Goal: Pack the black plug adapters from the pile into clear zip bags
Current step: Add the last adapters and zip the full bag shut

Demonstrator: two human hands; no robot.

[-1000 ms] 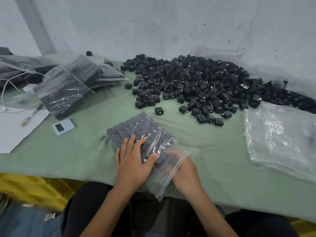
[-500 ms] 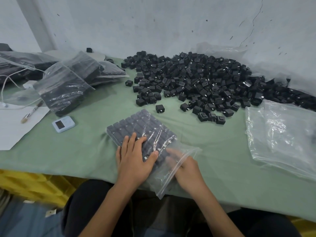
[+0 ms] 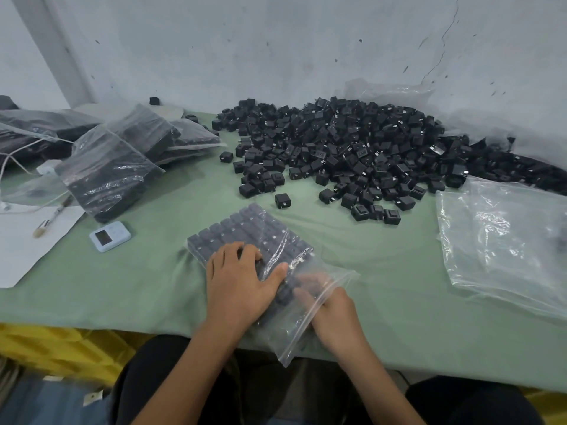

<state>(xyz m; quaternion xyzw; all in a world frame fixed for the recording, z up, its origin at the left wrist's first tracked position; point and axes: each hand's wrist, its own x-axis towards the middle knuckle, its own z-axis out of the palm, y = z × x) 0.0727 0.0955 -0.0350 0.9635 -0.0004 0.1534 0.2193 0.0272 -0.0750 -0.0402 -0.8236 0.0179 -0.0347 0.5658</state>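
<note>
A clear zip bag point(image 3: 264, 231) lies on the green table cloth point(image 3: 399, 308) in front of me, filled with neat rows of black plug adapters. My left hand point(image 3: 239, 286) presses down on top of the bag, fingertips bent over the adapters, thumb stretched to the right. My right hand point(image 3: 334, 311) reaches into the bag's open mouth; its fingers show blurred through the plastic, against the nearest adapters. The big pile of loose black adapters point(image 3: 352, 151) lies behind the bag, against the wall.
Filled bags point(image 3: 107, 170) are stacked at the left. Empty clear bags point(image 3: 503, 240) lie at the right. A small blue device point(image 3: 109, 236), a brush point(image 3: 52, 217) and white paper point(image 3: 18, 250) sit at the left. Yellow crates point(image 3: 61, 348) stand below the table edge.
My right hand has pushed deeper into the bag's mouth. My left hand's fingertips have curled down a little on the bag. The bag stays where it was.
</note>
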